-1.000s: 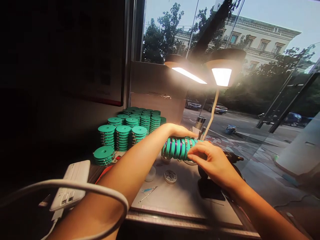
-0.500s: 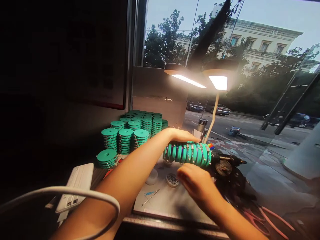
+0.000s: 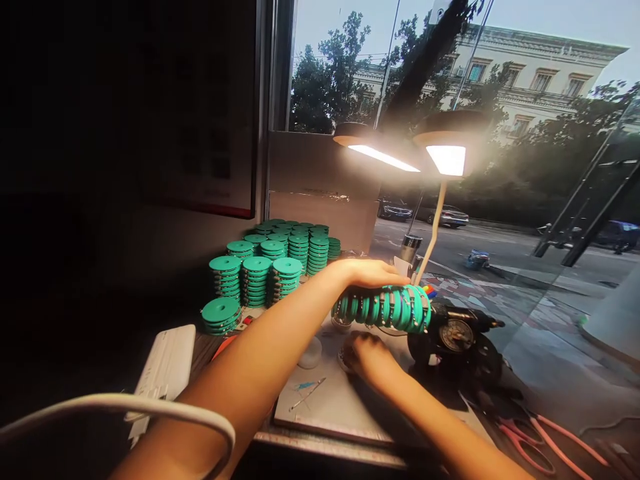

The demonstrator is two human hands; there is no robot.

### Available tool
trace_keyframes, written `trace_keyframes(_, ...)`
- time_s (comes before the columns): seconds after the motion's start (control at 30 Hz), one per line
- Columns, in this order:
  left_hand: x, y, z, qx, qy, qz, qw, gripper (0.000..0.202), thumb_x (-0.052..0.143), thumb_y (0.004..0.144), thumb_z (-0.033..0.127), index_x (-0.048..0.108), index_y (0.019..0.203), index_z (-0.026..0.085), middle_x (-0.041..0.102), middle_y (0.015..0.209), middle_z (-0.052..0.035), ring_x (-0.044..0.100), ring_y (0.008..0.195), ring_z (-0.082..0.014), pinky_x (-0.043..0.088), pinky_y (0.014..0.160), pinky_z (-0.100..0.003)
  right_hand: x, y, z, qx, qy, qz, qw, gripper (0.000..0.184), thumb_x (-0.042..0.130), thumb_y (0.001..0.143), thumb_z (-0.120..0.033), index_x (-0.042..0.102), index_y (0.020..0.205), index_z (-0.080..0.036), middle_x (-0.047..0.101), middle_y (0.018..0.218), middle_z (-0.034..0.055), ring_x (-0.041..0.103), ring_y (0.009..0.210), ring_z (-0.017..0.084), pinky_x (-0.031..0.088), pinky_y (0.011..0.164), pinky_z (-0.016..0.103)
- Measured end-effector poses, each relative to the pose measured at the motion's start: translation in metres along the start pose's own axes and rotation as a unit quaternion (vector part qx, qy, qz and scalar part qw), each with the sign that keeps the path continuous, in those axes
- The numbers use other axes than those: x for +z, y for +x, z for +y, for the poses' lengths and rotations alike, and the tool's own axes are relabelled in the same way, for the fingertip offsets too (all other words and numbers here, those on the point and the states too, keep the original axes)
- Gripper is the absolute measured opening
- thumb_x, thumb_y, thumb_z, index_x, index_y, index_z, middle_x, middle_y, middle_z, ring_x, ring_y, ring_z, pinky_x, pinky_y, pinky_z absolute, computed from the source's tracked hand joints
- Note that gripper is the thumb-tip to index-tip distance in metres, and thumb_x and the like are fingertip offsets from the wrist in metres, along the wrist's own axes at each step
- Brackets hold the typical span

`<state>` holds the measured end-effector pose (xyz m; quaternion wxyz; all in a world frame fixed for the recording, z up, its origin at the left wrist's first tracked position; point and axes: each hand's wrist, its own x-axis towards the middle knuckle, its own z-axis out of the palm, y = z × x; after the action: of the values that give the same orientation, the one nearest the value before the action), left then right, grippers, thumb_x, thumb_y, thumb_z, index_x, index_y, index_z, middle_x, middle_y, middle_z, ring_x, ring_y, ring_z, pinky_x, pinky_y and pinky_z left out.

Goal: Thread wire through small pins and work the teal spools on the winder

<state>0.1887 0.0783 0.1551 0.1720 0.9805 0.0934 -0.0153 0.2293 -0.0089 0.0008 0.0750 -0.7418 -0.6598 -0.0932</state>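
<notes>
My left hand (image 3: pixel 367 273) is curled over a sideways row of teal discs (image 3: pixel 385 308), holding it above the work mat (image 3: pixel 350 407). The row's right end lies against a black device with a round dial (image 3: pixel 457 337). My right hand (image 3: pixel 367 353) is lower, on the mat, with its fingers bent down over a small round dish (image 3: pixel 342 361) that it mostly hides. What the fingers hold, if anything, I cannot make out.
Several stacks of teal discs (image 3: pixel 273 263) stand at the back left. A white power strip (image 3: pixel 165 367) with a cable (image 3: pixel 150 403) lies at the left. Two lit lamps (image 3: pixel 447 150) hang over the desk. A white cap (image 3: pixel 310 351), tweezers (image 3: pixel 306 393) and pink-handled pliers (image 3: pixel 545 437) lie nearby.
My right hand has left the teal row and dropped down and left to the small dish on the mat. The left hand still holds the row.
</notes>
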Motion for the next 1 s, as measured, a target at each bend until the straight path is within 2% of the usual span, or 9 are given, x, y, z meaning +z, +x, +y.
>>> trace_keyframes(0.13, -0.002, -0.002, 0.002, 0.000, -0.005, -0.005, 1.000, 0.054, 0.027, 0.080, 0.050, 0.042, 0.120, 0.017, 0.038, 0.133, -0.0037, 0.036, 0.118, -0.0175, 0.024, 0.100, -0.030, -0.004, 0.000, 0.005, 0.018, 0.023, -0.026, 0.999, 0.015, 0.048, 0.076, -0.015, 0.062, 0.080, -0.013, 0.063, 0.082, 0.0122, 0.060, 0.076, 0.022, 0.043, 0.061, 0.026)
trace_keyframes(0.3, -0.002, -0.002, 0.003, -0.003, -0.011, -0.006, 1.000, 0.054, 0.026, 0.080, 0.049, 0.042, 0.120, 0.017, 0.038, 0.133, -0.0042, 0.037, 0.117, -0.0169, 0.025, 0.099, -0.029, -0.006, -0.001, 0.010, 0.010, 0.057, -0.034, 0.998, 0.015, 0.047, 0.075, -0.015, 0.060, 0.080, -0.013, 0.062, 0.084, 0.0105, 0.058, 0.078, 0.021, 0.041, 0.066, 0.026)
trace_keyframes(0.5, -0.003, -0.001, 0.002, -0.003, -0.012, -0.013, 1.000, 0.054, 0.027, 0.080, 0.049, 0.041, 0.121, 0.017, 0.037, 0.133, -0.0037, 0.035, 0.119, -0.0157, 0.022, 0.100, -0.028, -0.011, -0.003, 0.012, -0.025, 0.108, -0.021, 0.994, 0.017, 0.040, 0.079, -0.014, 0.056, 0.083, -0.013, 0.060, 0.082, 0.0090, 0.055, 0.076, 0.018, 0.040, 0.067, 0.025)
trace_keyframes(0.63, -0.003, -0.001, 0.002, -0.008, -0.013, -0.015, 1.000, 0.056, 0.027, 0.080, 0.050, 0.039, 0.122, 0.016, 0.036, 0.134, -0.0045, 0.034, 0.119, -0.0168, 0.022, 0.100, -0.030, -0.004, -0.001, 0.016, -0.044, 0.136, -0.006, 0.990, 0.018, 0.037, 0.080, -0.014, 0.055, 0.083, -0.013, 0.059, 0.085, 0.0107, 0.053, 0.081, 0.019, 0.039, 0.071, 0.027)
trace_keyframes(0.77, -0.003, -0.001, 0.003, -0.007, -0.013, -0.016, 1.000, 0.056, 0.027, 0.080, 0.049, 0.040, 0.122, 0.014, 0.036, 0.134, -0.0051, 0.035, 0.119, -0.0165, 0.022, 0.100, -0.029, 0.000, -0.004, 0.017, -0.047, 0.170, 0.003, 0.984, 0.017, 0.037, 0.080, -0.015, 0.054, 0.081, -0.013, 0.059, 0.081, 0.0096, 0.054, 0.073, 0.018, 0.040, 0.066, 0.027)
trace_keyframes(0.83, -0.004, -0.001, 0.003, -0.005, -0.011, -0.016, 1.000, 0.055, 0.028, 0.081, 0.047, 0.039, 0.123, 0.014, 0.035, 0.134, -0.0048, 0.034, 0.120, -0.0158, 0.020, 0.101, -0.028, -0.009, -0.014, 0.015, -0.054, 0.195, 0.000, 0.979, 0.016, 0.037, 0.080, -0.014, 0.053, 0.077, -0.014, 0.059, 0.075, 0.0068, 0.054, 0.067, 0.016, 0.041, 0.061, 0.025)
trace_keyframes(0.9, -0.004, 0.001, 0.001, -0.007, -0.009, -0.018, 1.000, 0.055, 0.028, 0.080, 0.048, 0.039, 0.123, 0.015, 0.033, 0.135, -0.0044, 0.032, 0.121, -0.0156, 0.019, 0.101, -0.028, -0.029, -0.028, 0.012, -0.081, 0.234, 0.009, 0.969, 0.015, 0.039, 0.079, -0.014, 0.052, 0.072, -0.016, 0.059, 0.069, 0.0033, 0.053, 0.063, 0.013, 0.040, 0.058, 0.023)
trace_keyframes(1.0, -0.004, 0.005, -0.005, -0.020, -0.008, -0.020, 1.000, 0.058, 0.027, 0.078, 0.053, 0.042, 0.121, 0.017, 0.034, 0.135, -0.0037, 0.033, 0.121, -0.0181, 0.022, 0.100, -0.031, -0.072, -0.044, 0.014, -0.122, 0.288, 0.097, 0.945, 0.012, 0.042, 0.079, -0.019, 0.052, 0.071, -0.018, 0.056, 0.068, 0.0014, 0.051, 0.062, 0.012, 0.039, 0.057, 0.022)
